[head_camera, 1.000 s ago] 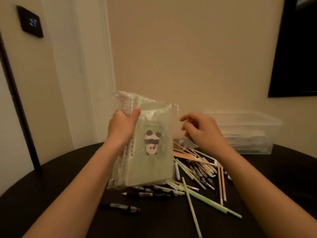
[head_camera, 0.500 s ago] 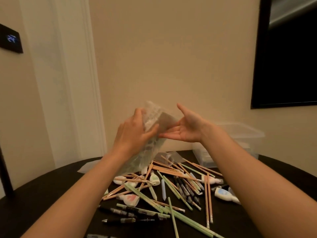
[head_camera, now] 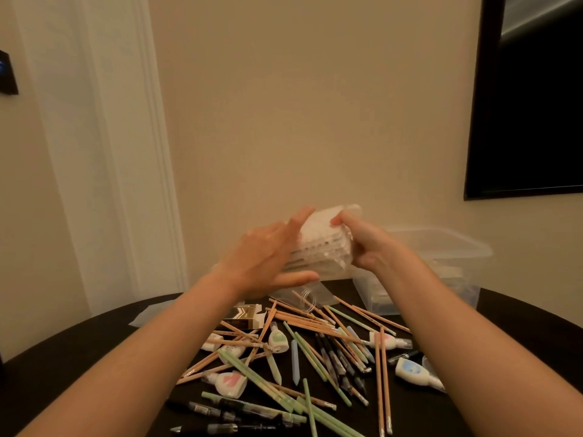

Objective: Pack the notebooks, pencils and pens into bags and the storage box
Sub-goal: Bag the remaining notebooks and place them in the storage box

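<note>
A clear plastic bag with notebooks inside (head_camera: 318,247) is held flat above the table, its spiral edge toward me. My left hand (head_camera: 268,260) lies against its left side with straight fingers on top and the thumb under it. My right hand (head_camera: 369,244) grips the bag's right end, fingers curled round it. Below lie several wooden pencils (head_camera: 299,320), green pencils (head_camera: 262,380) and black pens (head_camera: 220,411) in a loose heap. The clear storage box (head_camera: 441,250) stands at the back right, just beyond my right hand.
The round dark table (head_camera: 79,357) ends close to the wall. Correction-tape dispensers (head_camera: 230,383), a small gold-and-white carton (head_camera: 246,315) and an empty clear bag (head_camera: 303,294) lie among the pencils. A dark framed panel (head_camera: 530,105) hangs at the upper right.
The bagged notebooks went from upright in my left hand to lying flat between both hands. My right hand closed on the bag's right end. The view shifted left and up.
</note>
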Demonstrator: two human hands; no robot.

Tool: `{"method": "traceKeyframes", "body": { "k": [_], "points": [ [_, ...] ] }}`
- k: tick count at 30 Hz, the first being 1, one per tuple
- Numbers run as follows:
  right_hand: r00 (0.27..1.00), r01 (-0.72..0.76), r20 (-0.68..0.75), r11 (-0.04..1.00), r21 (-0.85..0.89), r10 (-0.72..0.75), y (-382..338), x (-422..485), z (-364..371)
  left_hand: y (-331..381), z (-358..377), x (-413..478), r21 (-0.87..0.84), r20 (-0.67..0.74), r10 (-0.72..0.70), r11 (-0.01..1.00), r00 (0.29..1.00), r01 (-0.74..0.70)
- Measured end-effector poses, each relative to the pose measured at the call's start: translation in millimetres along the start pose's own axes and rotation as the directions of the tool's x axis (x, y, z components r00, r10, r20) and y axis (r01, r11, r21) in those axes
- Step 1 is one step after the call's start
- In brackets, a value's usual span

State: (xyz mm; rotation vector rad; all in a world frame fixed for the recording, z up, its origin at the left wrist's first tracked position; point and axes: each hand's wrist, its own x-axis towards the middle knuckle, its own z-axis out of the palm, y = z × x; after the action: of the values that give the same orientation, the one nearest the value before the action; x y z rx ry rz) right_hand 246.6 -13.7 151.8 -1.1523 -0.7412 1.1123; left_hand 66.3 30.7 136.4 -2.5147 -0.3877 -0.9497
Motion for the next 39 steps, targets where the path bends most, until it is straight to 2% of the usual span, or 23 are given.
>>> {"method": "traceKeyframes", "body": {
  "k": [3, 5, 6, 8, 10, 11, 12, 13, 14, 15, 18, 21, 25, 29, 33, 36, 39],
  "points": [
    [0.994, 0.059, -0.089, 0.998, 0.027, -0.056, -7, 3, -13, -6, 5, 8, -0.241, 0.143, -0.188, 0.946, 0.972, 0.219],
    [0.991, 0.074, -0.116, 0.997, 0.020, -0.071, -10, 5, -26, -16, 16, 16, -0.369, 0.150, -0.375, 0.837, 0.915, 0.403],
    [0.990, 0.076, -0.124, 0.997, 0.021, -0.073, -12, 5, -33, -24, 22, 19, -0.406, 0.186, -0.489, 0.751, 0.852, 0.520],
    [0.990, 0.071, -0.127, 0.997, 0.033, -0.066, -15, 6, -47, -42, 36, 22, -0.372, 0.386, -0.653, 0.536, 0.652, 0.758],
    [0.993, 0.054, -0.109, 0.998, 0.028, -0.050, -19, 9, -61, -51, 46, 21, -0.348, 0.620, -0.665, 0.241, 0.415, 0.906],
    [0.994, 0.043, -0.100, 0.999, 0.028, -0.040, -20, 10, -67, -51, 48, 20, -0.369, 0.715, -0.622, 0.052, 0.319, 0.928],
    [0.995, 0.033, -0.093, 0.999, 0.030, -0.031, -21, 12, -74, -50, 52, 20, -0.387, 0.797, -0.545, -0.130, 0.260, 0.913],
    [0.996, 0.027, -0.088, 0.999, 0.033, -0.024, -22, 14, -80, -51, 57, 20, -0.396, 0.855, -0.452, -0.247, 0.257, 0.884],
    [0.997, 0.021, -0.080, 0.999, 0.038, -0.018, -23, 18, -85, -50, 64, 21, -0.404, 0.885, -0.368, -0.299, 0.286, 0.865],
    [0.997, 0.016, -0.072, 0.999, 0.043, -0.013, -23, 21, -90, -49, 71, 23, -0.412, 0.893, -0.324, -0.308, 0.313, 0.857],
    [1.000, 0.004, -0.025, 0.994, 0.110, -0.001, -25, 32, -100, -46, 84, 32, -0.447, 0.877, -0.345, -0.326, 0.335, 0.833],
    [0.996, 0.012, 0.088, 0.971, 0.240, -0.034, -29, 36, -104, -44, 93, 38, -0.475, 0.868, -0.360, -0.406, 0.341, 0.780],
    [0.977, 0.027, 0.173, 0.876, 0.482, -0.126, -33, 43, -100, -33, 103, 44, -0.575, 0.818, -0.412, -0.546, 0.402, 0.610],
    [0.976, 0.147, 0.036, 0.765, 0.628, -0.217, -29, 55, -90, -25, 114, 54, -0.623, 0.782, -0.492, -0.632, 0.382, 0.461],
    [0.949, 0.286, -0.095, 0.692, 0.663, -0.301, -31, 63, -83, -15, 127, 68, -0.627, 0.777, -0.536, -0.697, 0.329, 0.347],
    [0.916, 0.398, -0.220, 0.691, 0.603, -0.336, -35, 73, -82, -1, 140, 81, -0.622, 0.781, -0.557, -0.734, 0.282, 0.273],
    [0.906, 0.421, -0.303, 0.711, 0.563, -0.297, -37, 86, -83, 12, 150, 97, -0.642, 0.766, -0.592, -0.724, 0.249, 0.253]
  ]
}}
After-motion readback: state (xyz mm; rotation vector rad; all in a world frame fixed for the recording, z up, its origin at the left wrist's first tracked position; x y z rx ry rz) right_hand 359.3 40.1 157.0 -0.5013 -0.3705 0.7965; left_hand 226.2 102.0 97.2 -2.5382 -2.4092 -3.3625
